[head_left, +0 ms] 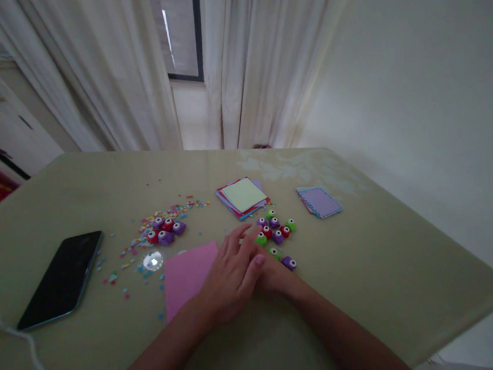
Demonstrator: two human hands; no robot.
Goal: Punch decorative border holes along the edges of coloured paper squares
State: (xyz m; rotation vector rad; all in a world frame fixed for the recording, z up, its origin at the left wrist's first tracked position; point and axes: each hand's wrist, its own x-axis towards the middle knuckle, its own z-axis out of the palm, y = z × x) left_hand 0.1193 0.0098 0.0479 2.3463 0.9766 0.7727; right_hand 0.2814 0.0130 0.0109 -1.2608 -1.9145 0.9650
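My left hand [232,272] lies across my right hand with its fingers stretched out and slightly apart. Its wrist and palm edge overlap a pink sheet of paper [185,274]. My right hand [272,272] rests on the table beneath it, and its fingers are mostly covered, so their pose is hidden. Just beyond the fingertips sits a cluster of small green, red and purple eyeball-shaped pieces [277,237]. One purple eyeball piece [288,263] lies right beside my right wrist.
Another group of eyeball pieces [165,237] stands left among scattered confetti [141,240], near a clear shiny disc [153,261]. Behind are stacked coloured sheets [244,195] and purple-topped cards [321,202]. A black tablet [62,279] and white cord [33,347] lie left on the table [387,265].
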